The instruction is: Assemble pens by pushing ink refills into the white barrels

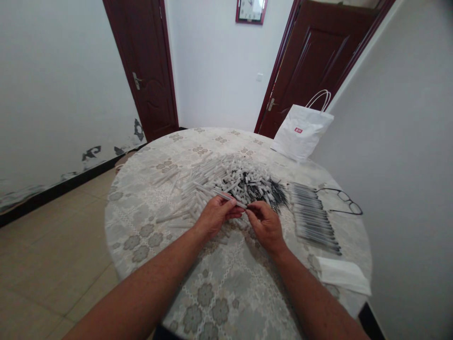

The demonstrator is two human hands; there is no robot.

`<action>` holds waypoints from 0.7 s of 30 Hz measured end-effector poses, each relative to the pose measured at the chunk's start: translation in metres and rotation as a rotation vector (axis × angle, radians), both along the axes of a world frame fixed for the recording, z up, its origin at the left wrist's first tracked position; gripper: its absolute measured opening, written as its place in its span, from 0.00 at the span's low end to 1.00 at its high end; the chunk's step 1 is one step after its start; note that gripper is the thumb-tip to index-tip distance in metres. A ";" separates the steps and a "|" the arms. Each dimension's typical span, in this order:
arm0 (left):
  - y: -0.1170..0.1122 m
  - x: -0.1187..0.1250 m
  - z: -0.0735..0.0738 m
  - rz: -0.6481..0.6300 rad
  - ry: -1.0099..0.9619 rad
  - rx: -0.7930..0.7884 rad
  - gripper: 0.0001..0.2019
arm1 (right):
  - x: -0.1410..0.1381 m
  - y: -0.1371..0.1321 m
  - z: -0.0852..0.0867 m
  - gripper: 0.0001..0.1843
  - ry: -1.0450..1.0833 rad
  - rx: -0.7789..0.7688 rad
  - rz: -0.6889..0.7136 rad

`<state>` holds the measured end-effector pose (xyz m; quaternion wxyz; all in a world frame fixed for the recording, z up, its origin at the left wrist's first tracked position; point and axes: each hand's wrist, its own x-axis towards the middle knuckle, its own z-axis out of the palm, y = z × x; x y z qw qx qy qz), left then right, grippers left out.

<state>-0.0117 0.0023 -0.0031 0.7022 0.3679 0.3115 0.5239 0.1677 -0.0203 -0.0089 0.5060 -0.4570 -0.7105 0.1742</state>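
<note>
My left hand (215, 215) is closed around a white pen barrel (226, 195) that sticks out up and left from its fingers. My right hand (264, 223) pinches the near end of the same pen, fingertips meeting the left hand's. Both hands hover over the round table (226, 288), just in front of a big loose pile of white pen barrels and dark refills (230, 182). To the right lies a neat row of several assembled pens (313, 217).
A white paper bag (302, 132) stands at the table's far right. Glasses (345, 198) lie beside the pen row. A folded white sheet (341, 274) rests near the right edge. Two dark doors and a wall clock are behind the table.
</note>
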 end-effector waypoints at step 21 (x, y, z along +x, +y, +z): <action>-0.001 0.000 -0.001 -0.060 0.015 0.023 0.16 | 0.005 -0.001 -0.001 0.11 -0.122 -0.122 0.002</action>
